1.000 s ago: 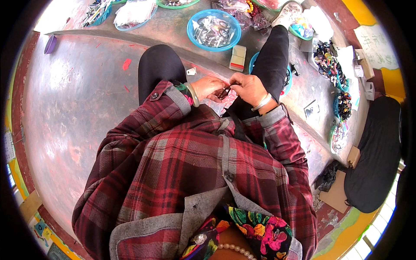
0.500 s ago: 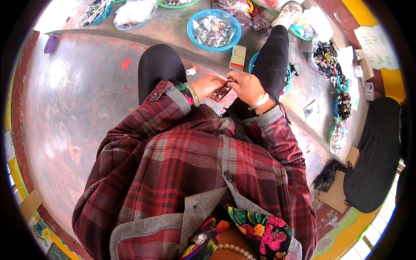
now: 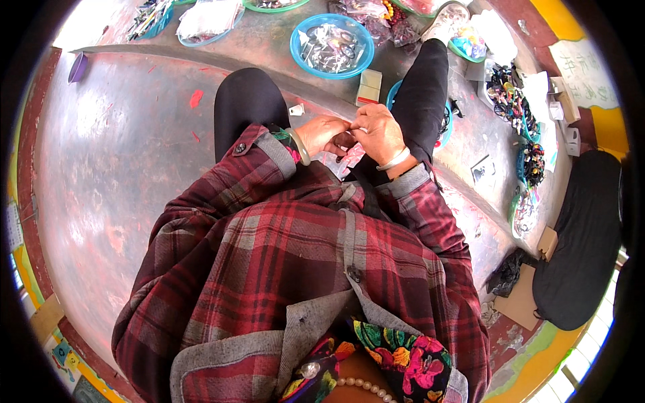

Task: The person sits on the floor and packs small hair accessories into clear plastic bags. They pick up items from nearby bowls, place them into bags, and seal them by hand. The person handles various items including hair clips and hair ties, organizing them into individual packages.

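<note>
Over my lap, my left hand and my right hand meet with their fingertips pinched together. Between them is a small dark thing, mostly covered by the fingers; its kind I cannot make out. Just below the fingers lies a pinkish, clear plastic piece, partly hidden by my sleeve and leg. Beyond the hands stands a blue basin holding many small clear packets. A small open box sits between that basin and my right knee.
Another blue basin is partly hidden behind my right leg. Trays of dark small goods line the right side. At far left stands a purple bowl. White bags fill a basin at the back.
My right hand has turned slightly, and its fingers have closed in nearer to the left ones. The dark loop-like thing seen between the hands before is now mostly covered.
</note>
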A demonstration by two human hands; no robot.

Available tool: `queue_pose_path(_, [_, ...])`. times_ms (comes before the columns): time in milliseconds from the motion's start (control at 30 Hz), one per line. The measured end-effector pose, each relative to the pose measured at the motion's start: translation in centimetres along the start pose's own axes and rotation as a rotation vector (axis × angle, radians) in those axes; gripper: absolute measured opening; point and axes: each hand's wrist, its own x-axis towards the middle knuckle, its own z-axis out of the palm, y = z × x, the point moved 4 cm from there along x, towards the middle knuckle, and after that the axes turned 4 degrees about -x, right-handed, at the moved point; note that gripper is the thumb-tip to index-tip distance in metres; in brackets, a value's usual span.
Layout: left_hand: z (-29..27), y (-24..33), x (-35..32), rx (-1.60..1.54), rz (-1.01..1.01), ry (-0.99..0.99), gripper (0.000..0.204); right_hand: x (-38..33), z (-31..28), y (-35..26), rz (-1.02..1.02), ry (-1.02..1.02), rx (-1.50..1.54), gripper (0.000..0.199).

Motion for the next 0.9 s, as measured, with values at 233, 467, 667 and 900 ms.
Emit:
queue_pose_path(233, [-0.2,0.1,0.2,-0.084,0.060,-0.032,0.031,-0.7,1.5,1.8,0.162,0.026,0.211,0.012])
queue_pose_path(467, [-0.8,-0.5,0.6,-0.109,0.059,-0.006,0.032,-0.8,2.9,3.2,0.300,-0.241,0.481,0.010])
queue_pose_path(667, [-0.5,-0.3,0.5,-0.114,0.065,-0.025,0.032,-0.4,1.3,1.4,0.260,-0.150,0.206,0.010])
queue_pose_path(900, [-0.5,0.0,0.4,-0.143,0.100,-0.020,0.031,-0.6,2.1,2.3,0.289,-0.086,0.249,0.013])
